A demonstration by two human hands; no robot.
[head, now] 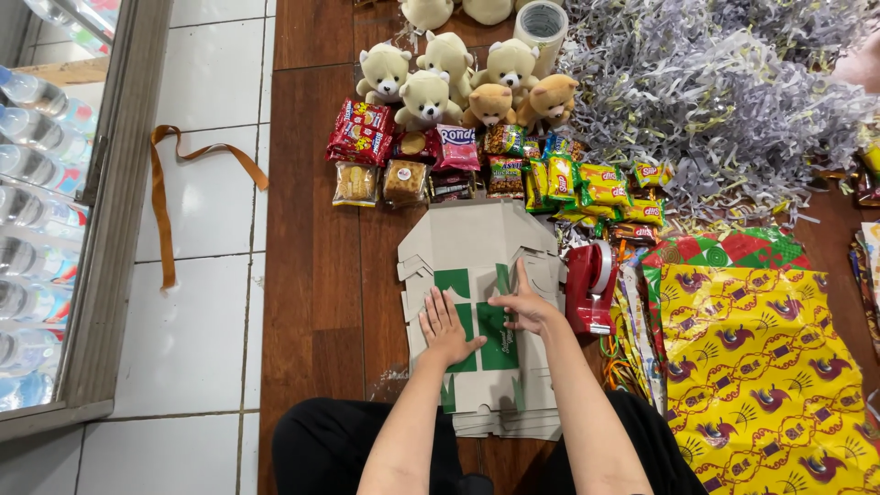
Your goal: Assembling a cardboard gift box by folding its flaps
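Head view: both hands flat, fingers spread, pressing on flattened cardboard box (477, 275) lying on the wooden floor (312, 275), mid-strip. Left hand (446, 328) on a green panel, right hand (522, 307) just beside it. Red tape dispenser (591, 286) touching the box's right edge. Snack packs (440, 165) and teddy bears (458, 82) beyond, toward the floor's far edge.

Left hand: the bare left hand (447, 328) lies palm down, fingers spread flat and pointing away from the body.
Right hand: the bare right hand (522, 307) is also palm down, index finger stretched forward, the other fingers loosely bent.
Arms: both bare forearms reach forward from the lower edge, angled inward, hands just beside each other.
Legs: dark-clothed knees sit below the elbows.
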